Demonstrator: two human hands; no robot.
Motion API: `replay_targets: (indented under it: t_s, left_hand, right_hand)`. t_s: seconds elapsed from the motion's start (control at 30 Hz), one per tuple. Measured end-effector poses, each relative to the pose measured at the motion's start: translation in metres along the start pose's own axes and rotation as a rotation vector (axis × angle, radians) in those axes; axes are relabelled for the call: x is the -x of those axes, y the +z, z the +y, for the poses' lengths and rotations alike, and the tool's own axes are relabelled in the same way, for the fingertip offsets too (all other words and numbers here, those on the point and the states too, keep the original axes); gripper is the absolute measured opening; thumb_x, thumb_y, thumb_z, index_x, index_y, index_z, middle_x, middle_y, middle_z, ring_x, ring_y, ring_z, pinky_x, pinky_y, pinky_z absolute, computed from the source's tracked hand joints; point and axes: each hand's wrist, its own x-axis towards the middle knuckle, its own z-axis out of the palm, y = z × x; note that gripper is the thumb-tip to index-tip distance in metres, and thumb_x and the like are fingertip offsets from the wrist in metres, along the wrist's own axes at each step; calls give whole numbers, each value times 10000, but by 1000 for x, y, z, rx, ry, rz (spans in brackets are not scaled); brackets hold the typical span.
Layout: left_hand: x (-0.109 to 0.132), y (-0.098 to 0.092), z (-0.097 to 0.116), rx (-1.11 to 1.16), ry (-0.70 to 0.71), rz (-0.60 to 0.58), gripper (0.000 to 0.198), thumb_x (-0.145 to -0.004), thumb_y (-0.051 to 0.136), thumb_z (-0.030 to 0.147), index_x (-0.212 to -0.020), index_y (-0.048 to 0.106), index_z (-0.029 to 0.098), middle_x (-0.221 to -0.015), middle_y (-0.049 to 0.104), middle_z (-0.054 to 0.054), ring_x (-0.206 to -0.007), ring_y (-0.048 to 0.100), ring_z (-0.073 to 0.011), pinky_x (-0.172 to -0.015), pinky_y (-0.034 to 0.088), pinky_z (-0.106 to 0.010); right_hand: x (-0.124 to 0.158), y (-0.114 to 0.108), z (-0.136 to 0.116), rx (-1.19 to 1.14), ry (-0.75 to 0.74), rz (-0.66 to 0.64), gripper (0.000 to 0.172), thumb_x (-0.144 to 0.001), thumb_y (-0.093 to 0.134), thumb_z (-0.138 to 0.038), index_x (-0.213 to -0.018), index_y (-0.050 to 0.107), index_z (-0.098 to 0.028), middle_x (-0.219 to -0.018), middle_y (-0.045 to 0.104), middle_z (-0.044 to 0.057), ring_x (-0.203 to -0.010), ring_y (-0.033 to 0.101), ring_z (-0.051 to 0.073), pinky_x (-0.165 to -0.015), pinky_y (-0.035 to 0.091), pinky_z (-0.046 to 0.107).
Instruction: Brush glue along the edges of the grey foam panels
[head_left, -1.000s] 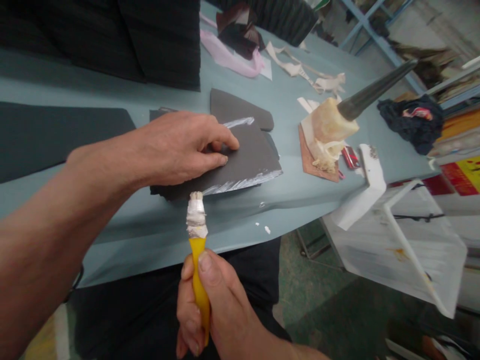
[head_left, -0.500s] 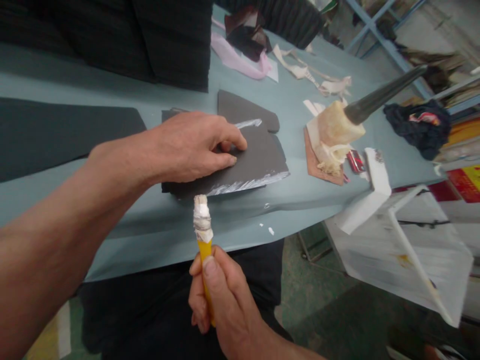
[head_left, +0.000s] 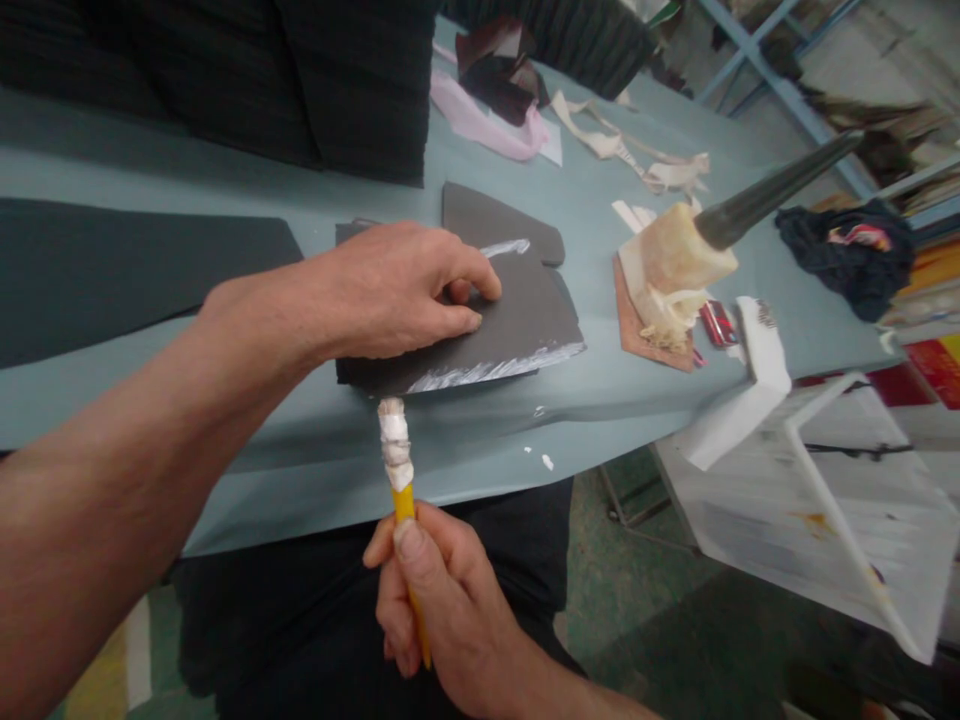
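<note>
My right hand (head_left: 442,580) grips a brush (head_left: 403,495) by its yellow handle. White glue-like paste coats the wrapped upper part of the brush, and its tip is just off the near edge of a dark grey sheet (head_left: 532,305). A streaky white band runs along that near edge, with another white smear further back. My left hand (head_left: 420,285) lies over the sheet, thumb and forefinger apart, pressing on it; its other fingers are partly hidden. Beneath and behind are more dark pieces, one of them a sheet (head_left: 502,220) with rounded corners.
Tall stacks of black material (head_left: 352,90) stand at the back left. A long dark panel (head_left: 142,270) lies left. To the right are a block with a dark handle (head_left: 679,250), a bent white piece (head_left: 754,370) and a white bin (head_left: 810,510). Pale scraps (head_left: 600,140) lie behind.
The brush tip has shifted slightly left along the sheet's near edge, and the white band reaches a little further left. My left hand stays on the sheet.
</note>
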Motion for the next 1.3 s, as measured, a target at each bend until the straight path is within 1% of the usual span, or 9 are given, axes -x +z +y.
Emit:
replay_targets:
  t_s: [0.13,0.27,0.43,0.6,0.73,0.87,0.97,1.1,1.3]
  left_hand:
    - [0,0,0,-5,31,17,454,-908,587,379,-1314,782,318,-1092,830,-26,-840,718,-190,-750,498,-301]
    - [0,-1,2,1,-6,1,454,-905,598,368,-1315,784,316,-1092,827,-31,-851,726,-204,-781,503,-322]
    - [-2,-2,1,31,-30,-8,437,-895,634,399,-1293,792,314,-1000,819,-16,-812,719,-204,-766,491,-329]
    - [-3,0,-3,45,-29,0,441,-885,622,422,-1283,792,334,-1020,829,-7,-817,715,-199,-770,487,-329]
    - [-3,0,-1,28,-45,-20,465,-897,598,450,-1315,778,356,-1066,832,-8,-891,731,-224,-804,485,-341]
    - [-3,-1,2,29,-100,-62,480,-909,596,444,-1351,763,354,-1127,828,-5,-947,741,-238,-872,489,-363]
    - [-2,-2,4,14,-103,-72,474,-927,581,440,-1360,749,347,-1139,826,11,-943,719,-211,-866,475,-345]
    - [0,-5,6,2,-81,-89,480,-950,545,423,-1380,734,323,-1155,825,7,-927,697,-200,-821,460,-328]
    - [-3,-3,5,2,-61,-49,448,-903,606,423,-1314,764,340,-1059,826,-4,-858,707,-207,-738,444,-332]
  right_hand:
    - [10,-4,-2,37,-76,26,517,-1070,526,-701,-1026,612,-193,-545,462,-116,-443,390,49,-496,370,189]
    - [1,-7,-11,-17,-116,103,545,-1013,586,-755,-960,570,-213,-515,447,-131,-408,368,45,-466,371,183]
    - [-15,-3,-16,-68,22,24,646,-879,665,-862,-896,533,-230,-464,478,-134,-346,402,52,-401,382,172]
    - [-9,2,-18,-54,131,-26,733,-762,706,-936,-864,541,-229,-438,501,-118,-325,392,51,-347,321,156]
    - [-4,-1,-23,-20,67,36,668,-856,673,-878,-882,548,-223,-441,473,-129,-330,336,35,-352,284,152]
    - [-12,-2,-21,-59,-15,27,613,-945,587,-841,-918,531,-231,-441,418,-159,-323,303,32,-389,379,157]
    - [-15,3,-18,-102,39,-74,627,-945,552,-864,-925,513,-239,-439,430,-158,-312,325,40,-395,421,169]
    - [-2,10,-19,-101,148,-144,646,-932,552,-881,-932,512,-236,-439,440,-150,-322,347,46,-391,388,159]
    - [9,7,-27,-81,60,-31,552,-1012,527,-780,-1019,528,-227,-494,456,-143,-374,379,48,-430,389,148]
